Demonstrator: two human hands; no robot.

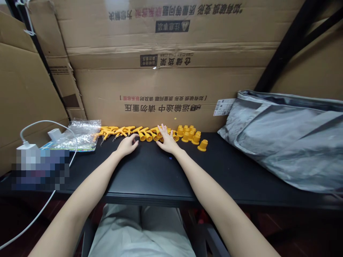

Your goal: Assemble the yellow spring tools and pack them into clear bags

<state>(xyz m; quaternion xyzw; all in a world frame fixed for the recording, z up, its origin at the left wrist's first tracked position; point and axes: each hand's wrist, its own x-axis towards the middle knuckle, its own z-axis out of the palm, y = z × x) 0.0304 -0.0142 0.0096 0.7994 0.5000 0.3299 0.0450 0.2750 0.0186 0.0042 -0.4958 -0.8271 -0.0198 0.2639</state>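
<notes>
My right hand (168, 142) is open, with its fingers spread over a row of yellow corkscrews with flared cone bases (149, 137), some of which it hides. My left hand (128, 145) lies just left of that row, its fingers loosely bent and the thumb apart, with nothing visible in it. Behind and left of it is a pile of yellow corkscrew handles (108, 132) with bare metal spirals. Several loose yellow cone bases (191, 134) stand to the right of my right hand, and a single cone base (203, 145) sits closest to me.
Cardboard panels (166, 82) wall off the back of the black table (150, 175). A grey bag (284, 142) fills the right side. At the left are clear plastic packaging (84, 132), a white charger (28, 155) and its white cable (40, 216), which hangs over the front edge.
</notes>
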